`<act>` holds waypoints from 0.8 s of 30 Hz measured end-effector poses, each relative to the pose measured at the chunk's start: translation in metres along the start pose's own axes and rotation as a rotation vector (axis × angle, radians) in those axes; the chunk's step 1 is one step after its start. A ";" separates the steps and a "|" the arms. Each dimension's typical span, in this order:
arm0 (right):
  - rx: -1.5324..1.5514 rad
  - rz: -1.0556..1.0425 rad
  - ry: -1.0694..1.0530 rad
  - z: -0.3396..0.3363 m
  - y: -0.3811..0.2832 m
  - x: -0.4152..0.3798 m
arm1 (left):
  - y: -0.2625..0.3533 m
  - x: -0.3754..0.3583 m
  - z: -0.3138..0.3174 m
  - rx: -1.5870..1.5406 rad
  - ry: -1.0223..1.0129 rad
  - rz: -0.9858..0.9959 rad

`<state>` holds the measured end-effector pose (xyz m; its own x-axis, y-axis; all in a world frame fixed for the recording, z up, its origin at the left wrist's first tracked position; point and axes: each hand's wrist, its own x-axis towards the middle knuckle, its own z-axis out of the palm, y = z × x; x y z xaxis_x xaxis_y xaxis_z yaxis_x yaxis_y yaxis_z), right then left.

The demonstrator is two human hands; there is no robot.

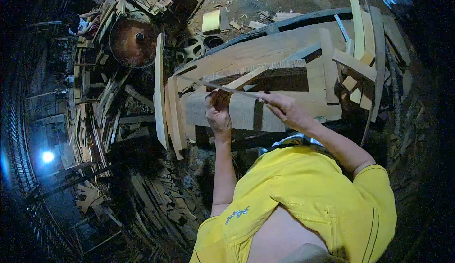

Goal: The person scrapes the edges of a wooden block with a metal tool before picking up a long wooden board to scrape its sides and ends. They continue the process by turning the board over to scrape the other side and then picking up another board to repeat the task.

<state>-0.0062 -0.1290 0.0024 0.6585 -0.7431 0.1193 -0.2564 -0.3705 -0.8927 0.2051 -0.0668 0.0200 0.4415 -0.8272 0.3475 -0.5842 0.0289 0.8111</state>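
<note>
My right hand (pixel 282 107) is closed on the near end of a long, thin, dark tool (pixel 199 81), which looks like a file. Its blade slants away to the left, crossing just above my left hand (pixel 219 114). The fingers of that hand are wrapped round a reddish-brown piece (pixel 218 99) whose kind does not show. A pale wooden strip (pixel 246 78) angles up to the right from beside the left fingers, overlapping the tool. Beneath both hands lies a broad wooden workbench (pixel 213 116) with a dark slot in it.
Long boards (pixel 161 92) lean at the bench's left end. Several planks (pixel 355 64) stand and lie at its right end. A round rusty disc (pixel 135 43) is at the upper left, near heaps of scrap wood (pixel 90 125). A yellowish block (pixel 211 21) sits behind the bench.
</note>
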 end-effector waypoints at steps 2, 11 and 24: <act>-0.022 0.020 0.040 0.011 0.019 -0.001 | 0.013 0.004 0.003 -0.088 0.024 -0.087; -0.017 -0.059 0.132 0.020 0.041 -0.003 | 0.009 0.002 0.004 -0.140 0.016 -0.132; -0.114 0.299 0.201 0.014 0.106 -0.008 | 0.014 -0.001 -0.023 0.073 -0.266 0.095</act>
<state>-0.0288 -0.1547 -0.0988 0.3937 -0.9181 -0.0461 -0.5009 -0.1722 -0.8482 0.2123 -0.0529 0.0413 0.1944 -0.9410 0.2771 -0.6663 0.0807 0.7413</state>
